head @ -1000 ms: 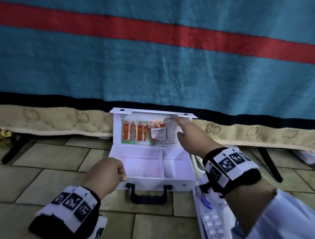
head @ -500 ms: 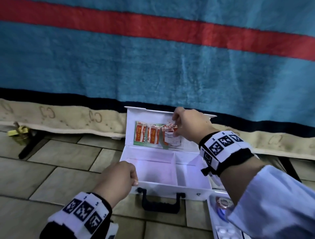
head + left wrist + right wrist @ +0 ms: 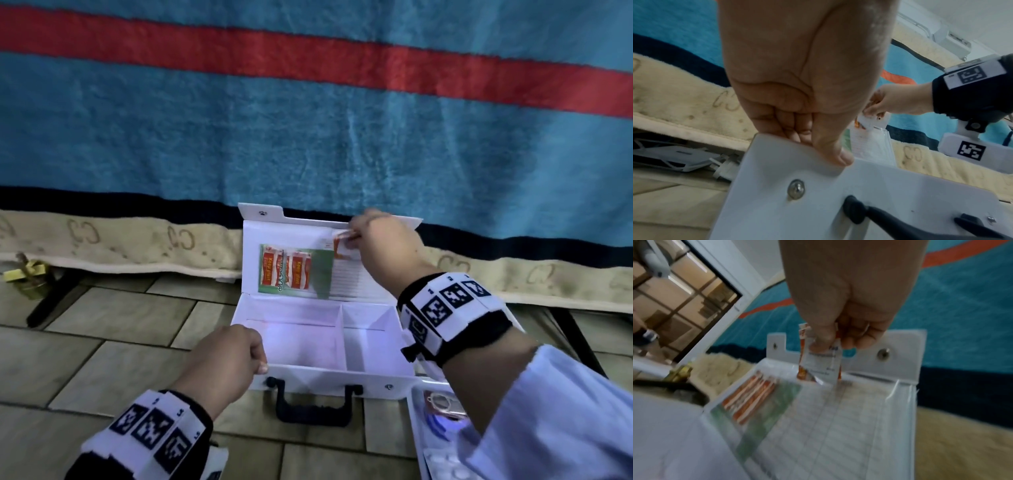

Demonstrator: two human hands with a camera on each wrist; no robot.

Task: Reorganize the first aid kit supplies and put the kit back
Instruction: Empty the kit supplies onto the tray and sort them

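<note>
The white first aid kit lies open on the tiled floor, its lid upright against the blanket. Both its compartments show nothing inside. A clear pocket in the lid holds orange plaster packets on a green card, beside a lined sheet. My right hand pinches a small white pad packet with orange packets at the pocket's top edge, half out of it. My left hand grips the kit's front left corner, thumb on the front wall. The black handle faces me.
A blue blanket with a red stripe hangs behind the kit. A white tray with other supplies lies at the kit's right front corner, partly under my right forearm. A brass padlock and a black leg are at the far left.
My right hand went from reaching at the lid pocket to pinching the packets and lifting them to the pocket's top edge. My left hand stayed on the kit's corner.
</note>
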